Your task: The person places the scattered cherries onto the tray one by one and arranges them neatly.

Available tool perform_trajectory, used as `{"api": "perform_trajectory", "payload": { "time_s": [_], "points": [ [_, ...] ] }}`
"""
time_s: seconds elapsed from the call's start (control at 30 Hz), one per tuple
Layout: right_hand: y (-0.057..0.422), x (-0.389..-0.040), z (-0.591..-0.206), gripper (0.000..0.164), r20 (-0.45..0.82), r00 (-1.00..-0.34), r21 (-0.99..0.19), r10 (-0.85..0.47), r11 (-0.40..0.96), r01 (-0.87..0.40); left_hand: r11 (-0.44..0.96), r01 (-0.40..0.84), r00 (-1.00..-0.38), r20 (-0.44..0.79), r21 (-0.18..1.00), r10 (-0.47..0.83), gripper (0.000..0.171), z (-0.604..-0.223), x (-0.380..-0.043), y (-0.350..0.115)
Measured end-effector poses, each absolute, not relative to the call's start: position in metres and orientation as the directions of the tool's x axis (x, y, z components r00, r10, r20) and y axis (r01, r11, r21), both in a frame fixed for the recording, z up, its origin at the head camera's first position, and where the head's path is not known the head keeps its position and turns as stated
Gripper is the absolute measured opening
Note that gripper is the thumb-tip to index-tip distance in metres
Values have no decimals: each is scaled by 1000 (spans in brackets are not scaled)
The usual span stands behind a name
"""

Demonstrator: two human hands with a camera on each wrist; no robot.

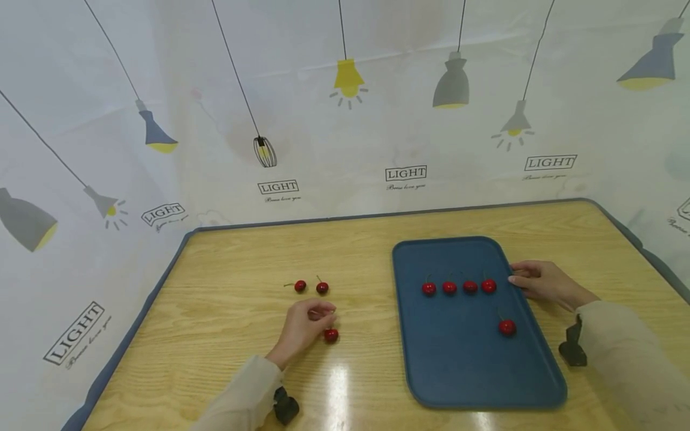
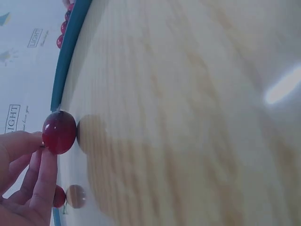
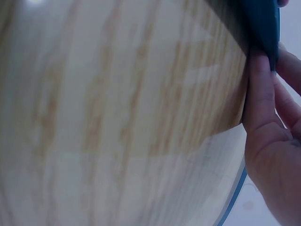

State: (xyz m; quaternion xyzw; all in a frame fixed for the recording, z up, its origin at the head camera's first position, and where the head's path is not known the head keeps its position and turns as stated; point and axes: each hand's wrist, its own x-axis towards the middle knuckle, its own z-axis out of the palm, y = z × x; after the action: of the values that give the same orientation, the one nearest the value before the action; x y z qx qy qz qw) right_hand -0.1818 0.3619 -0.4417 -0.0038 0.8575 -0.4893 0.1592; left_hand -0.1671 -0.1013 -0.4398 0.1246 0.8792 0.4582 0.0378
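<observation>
My left hand (image 1: 303, 328) is above the table with thumb and fingertips pinched at the stem of a red cherry (image 1: 331, 336). Seen from the left wrist, that cherry (image 2: 59, 133) hangs just off the fingertips, close to the wood; whether it touches cannot be told. Two more cherries, one on the left (image 1: 299, 286) and one on the right (image 1: 322, 288), lie just beyond this hand. My right hand (image 1: 548, 285) holds the right rim of a blue tray (image 1: 458, 365), thumb and fingers on either side of the edge in the right wrist view.
On the tray, several cherries (image 1: 450, 288) form a row near its far half, stems pointing away. A single cherry (image 1: 507, 327) lies nearer, by the right rim. The wooden table (image 1: 242, 257) has a blue edge, and a white lamp-printed curtain (image 1: 334, 137) hangs around it.
</observation>
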Motion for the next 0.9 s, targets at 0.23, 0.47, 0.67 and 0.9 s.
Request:
{"api": "perform_trajectory", "payload": {
  "time_s": [0.23, 0.47, 0.67, 0.9],
  "points": [
    [362, -182, -441, 62, -274, -947, -841, -165, 519, 153, 497, 129, -961, -15, 858, 276, 14, -436, -169, -89],
    [363, -182, -442, 64, -273, -948, -841, -166, 519, 151, 382, 71, -936, -72, 921, 346, 19, -433, -168, -71],
    [364, -183, -444, 65, -280, -947, -835, -156, 526, 160, 294, -4, -904, -129, 956, 408, 22, -427, -163, -51],
    [363, -183, -442, 65, -291, -945, -830, -147, 530, 173, 263, 19, -879, -109, 964, 464, 20, -410, -158, -27]
  ]
}}
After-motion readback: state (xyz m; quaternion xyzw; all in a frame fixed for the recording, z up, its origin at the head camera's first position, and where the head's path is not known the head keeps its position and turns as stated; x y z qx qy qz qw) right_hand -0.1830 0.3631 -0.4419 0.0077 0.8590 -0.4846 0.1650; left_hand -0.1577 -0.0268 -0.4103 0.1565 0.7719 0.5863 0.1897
